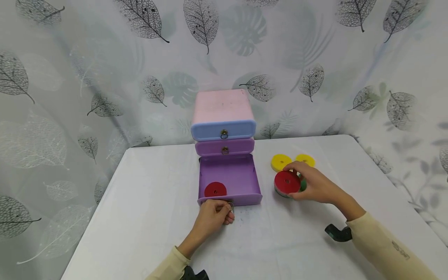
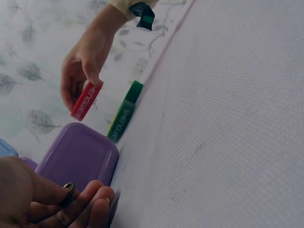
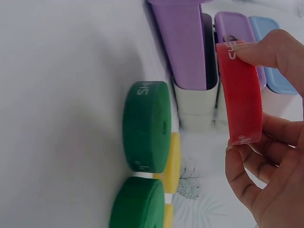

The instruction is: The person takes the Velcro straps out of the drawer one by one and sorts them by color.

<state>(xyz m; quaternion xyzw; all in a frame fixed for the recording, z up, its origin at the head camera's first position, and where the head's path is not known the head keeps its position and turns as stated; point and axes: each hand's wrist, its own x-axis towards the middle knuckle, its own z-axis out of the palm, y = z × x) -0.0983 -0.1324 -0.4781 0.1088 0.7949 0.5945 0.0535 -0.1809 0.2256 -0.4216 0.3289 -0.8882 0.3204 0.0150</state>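
Observation:
My right hand (image 1: 316, 186) pinches a red roll of tape (image 1: 287, 182) by its edge, thumb on one side and fingers on the other. In the right wrist view that red roll (image 3: 242, 97) is held above the table, apart from two green rolls of tape (image 3: 145, 126). My left hand (image 1: 212, 217) holds the small metal ring pull (image 2: 69, 191) on the front of the pulled-out bottom purple drawer (image 1: 241, 177). Inside this drawer, near its front left, lies another red roll (image 1: 215, 189).
Above the extended drawer are a shut purple drawer (image 1: 213, 148) and a blue-fronted drawer (image 1: 206, 132) under a pink top (image 1: 224, 103). Two yellow rolls (image 1: 281, 161) lie behind the green ones. A leaf-patterned curtain (image 1: 224, 66) borders the white table (image 1: 147, 217).

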